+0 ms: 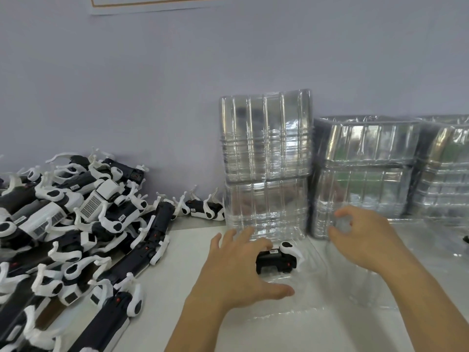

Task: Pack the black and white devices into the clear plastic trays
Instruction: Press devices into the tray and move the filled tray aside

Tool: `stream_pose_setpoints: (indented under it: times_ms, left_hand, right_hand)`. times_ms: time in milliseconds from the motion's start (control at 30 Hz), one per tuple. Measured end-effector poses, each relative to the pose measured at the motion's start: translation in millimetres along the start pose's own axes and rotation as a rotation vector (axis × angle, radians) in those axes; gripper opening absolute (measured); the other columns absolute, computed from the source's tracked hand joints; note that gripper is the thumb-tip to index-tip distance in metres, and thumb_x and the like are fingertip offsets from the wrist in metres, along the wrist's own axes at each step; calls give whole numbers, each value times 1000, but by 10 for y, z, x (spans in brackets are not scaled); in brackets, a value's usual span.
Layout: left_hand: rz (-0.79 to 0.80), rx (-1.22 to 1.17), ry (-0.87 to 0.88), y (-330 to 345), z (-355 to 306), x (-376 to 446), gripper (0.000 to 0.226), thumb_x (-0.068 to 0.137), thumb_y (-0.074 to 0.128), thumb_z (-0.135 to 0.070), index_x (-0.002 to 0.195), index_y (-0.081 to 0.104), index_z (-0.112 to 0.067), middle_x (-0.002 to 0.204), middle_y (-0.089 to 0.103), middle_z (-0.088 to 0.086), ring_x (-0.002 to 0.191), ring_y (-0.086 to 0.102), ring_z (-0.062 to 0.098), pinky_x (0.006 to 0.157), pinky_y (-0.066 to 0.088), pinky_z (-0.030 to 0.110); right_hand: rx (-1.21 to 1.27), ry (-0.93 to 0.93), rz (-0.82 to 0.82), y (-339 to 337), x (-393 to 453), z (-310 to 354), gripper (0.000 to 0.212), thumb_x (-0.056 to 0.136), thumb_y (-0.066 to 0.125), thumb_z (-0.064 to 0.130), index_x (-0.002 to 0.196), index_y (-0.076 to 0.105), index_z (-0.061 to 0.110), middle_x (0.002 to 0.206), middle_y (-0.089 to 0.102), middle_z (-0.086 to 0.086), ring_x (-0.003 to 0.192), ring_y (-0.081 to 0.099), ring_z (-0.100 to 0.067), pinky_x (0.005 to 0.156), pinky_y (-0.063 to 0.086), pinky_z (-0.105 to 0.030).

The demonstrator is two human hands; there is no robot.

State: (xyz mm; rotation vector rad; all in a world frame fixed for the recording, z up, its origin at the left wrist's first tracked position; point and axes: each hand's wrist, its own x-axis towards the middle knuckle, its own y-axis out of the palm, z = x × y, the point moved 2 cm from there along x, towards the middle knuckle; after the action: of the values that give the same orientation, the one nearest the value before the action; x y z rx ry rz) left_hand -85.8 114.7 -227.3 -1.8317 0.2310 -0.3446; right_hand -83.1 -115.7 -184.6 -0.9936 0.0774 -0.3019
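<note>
A clear plastic tray [337, 295] lies flat on the white table in front of me. One black and white device [279, 260] rests in its far left part. My left hand [236, 273] hovers over the device with fingers spread, the fingertips touching its left end. My right hand [370, 240] is at the tray's far side, fingers and thumb curled and pinching a bit of the clear plastic. A large pile of black and white devices [76, 224] covers the table on the left.
Tall stacks of clear trays stand against the wall: one at centre [266, 161], one to its right [363, 174], another at the far right [444, 168]. A few loose devices [203, 209] lie by the wall left of the centre stack.
</note>
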Motion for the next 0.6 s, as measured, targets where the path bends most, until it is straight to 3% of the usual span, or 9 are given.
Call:
stream_pose_setpoints:
  times_ms: [67, 233, 400, 500, 600]
  left_hand:
    - [-20, -24, 6, -3, 2, -1, 86, 57, 57, -89, 130, 48, -47, 154, 27, -15, 145, 15, 16, 120, 2, 43]
    - [71, -18, 0, 29, 29, 7, 91, 51, 59, -90, 130, 40, -51, 165, 6, -11, 152, -17, 19, 120, -16, 53]
    - [17, -31, -8, 16, 18, 8, 75, 60, 70, -76, 125, 45, -47, 155, 24, -11, 144, 16, 20, 122, -4, 50]
    - [-17, -37, -2, -2, 13, 0, 71, 62, 68, -75, 125, 49, -46, 151, 29, -12, 139, 22, 18, 121, 1, 47]
    - [-91, -90, 11, -52, 27, -9, 72, 58, 62, -76, 123, 54, -46, 142, 35, -14, 132, 28, 14, 114, 8, 35]
  right_hand:
    - [-16, 3, -15, 17, 1, 5, 42, 92, 61, 41, 132, 55, 29, 138, 55, -4, 122, 53, -32, 101, 47, -45]
    - [-46, 6, -11, 47, 4, 8, 42, 93, 60, 40, 132, 54, 28, 136, 56, -4, 120, 53, -32, 101, 47, -46]
    - [-38, -7, -30, 61, -4, 25, 41, 93, 60, 37, 132, 55, 28, 133, 56, -6, 120, 53, -32, 100, 47, -47]
    - [-30, 1, -29, 63, -9, 28, 41, 92, 61, 37, 131, 55, 29, 131, 58, -6, 120, 53, -32, 100, 47, -47]
    - [-8, 5, -43, 53, -14, 29, 40, 92, 62, 36, 130, 57, 28, 132, 59, -7, 118, 54, -33, 100, 47, -46]
